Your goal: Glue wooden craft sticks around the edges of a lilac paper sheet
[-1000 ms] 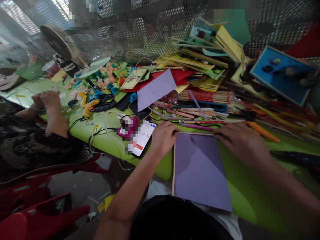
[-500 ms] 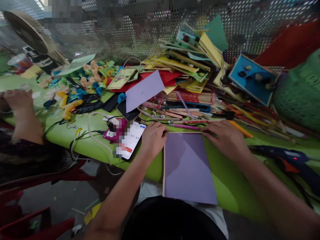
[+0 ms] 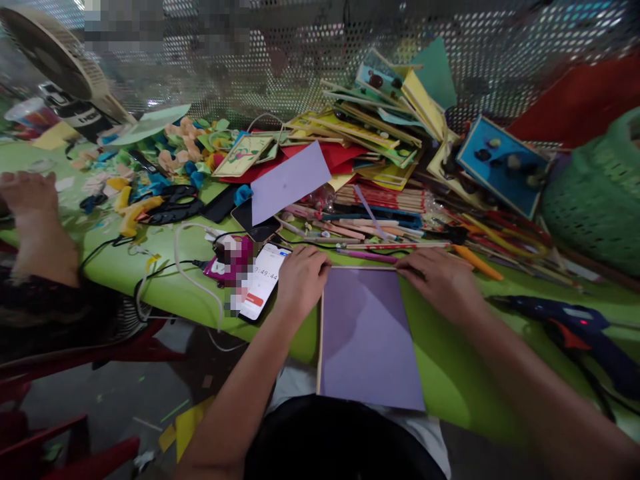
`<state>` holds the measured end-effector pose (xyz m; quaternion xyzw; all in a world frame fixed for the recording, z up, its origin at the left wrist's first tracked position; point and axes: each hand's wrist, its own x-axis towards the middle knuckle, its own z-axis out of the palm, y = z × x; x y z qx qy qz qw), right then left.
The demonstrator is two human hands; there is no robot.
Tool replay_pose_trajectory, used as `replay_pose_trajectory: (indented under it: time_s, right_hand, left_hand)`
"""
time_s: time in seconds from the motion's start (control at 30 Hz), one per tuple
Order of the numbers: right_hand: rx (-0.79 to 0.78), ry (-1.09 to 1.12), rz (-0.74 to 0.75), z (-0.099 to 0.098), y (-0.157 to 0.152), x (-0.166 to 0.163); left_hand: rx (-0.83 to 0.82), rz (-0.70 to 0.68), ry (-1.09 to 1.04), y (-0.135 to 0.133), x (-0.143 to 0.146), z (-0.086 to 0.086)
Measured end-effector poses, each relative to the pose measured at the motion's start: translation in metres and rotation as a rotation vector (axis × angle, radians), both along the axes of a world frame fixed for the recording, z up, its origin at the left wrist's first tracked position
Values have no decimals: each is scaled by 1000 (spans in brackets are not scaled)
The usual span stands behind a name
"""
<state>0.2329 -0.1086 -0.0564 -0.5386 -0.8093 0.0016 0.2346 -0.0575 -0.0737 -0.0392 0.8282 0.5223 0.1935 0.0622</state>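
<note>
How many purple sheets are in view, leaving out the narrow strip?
2: the larger purple sheet, its far corners by the left hand and right hand; the smaller purple sheet, on the clutter beyond. More may be hidden there.

Mesh (image 3: 300, 87): your light leaks through its holes, beyond the table's far edge.
Table (image 3: 299, 341): dim; shadow right of your sheet, toward the near edge.
Purple sheet (image 3: 370, 353): soft-edged shadow over your upper part.
Phone screen (image 3: 269, 268): bright for you, pixel blocks on its left.
Fan (image 3: 47, 53), basket (image 3: 595, 193): wide-angle stretch, soft.
</note>
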Motion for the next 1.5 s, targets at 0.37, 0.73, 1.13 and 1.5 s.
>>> replay_pose_trajectory:
  time_s: [0.37,0.73,1.13,1.5]
  right_hand:
    - [-26,-38,-57,-2,1,28]
    - [-19,-23,-5,7,1,20]
    - [-15,-40,7,10,4,-2]
    - [76,-90,40,-5,5,7]
  left_hand:
    - [-24,9,18,0,-1,1]
    - [-9,-4,3,0,-1,2]
    - [-8,-7,1,0,-1,1]
    - [-91,130,-140,-5,-7,8]
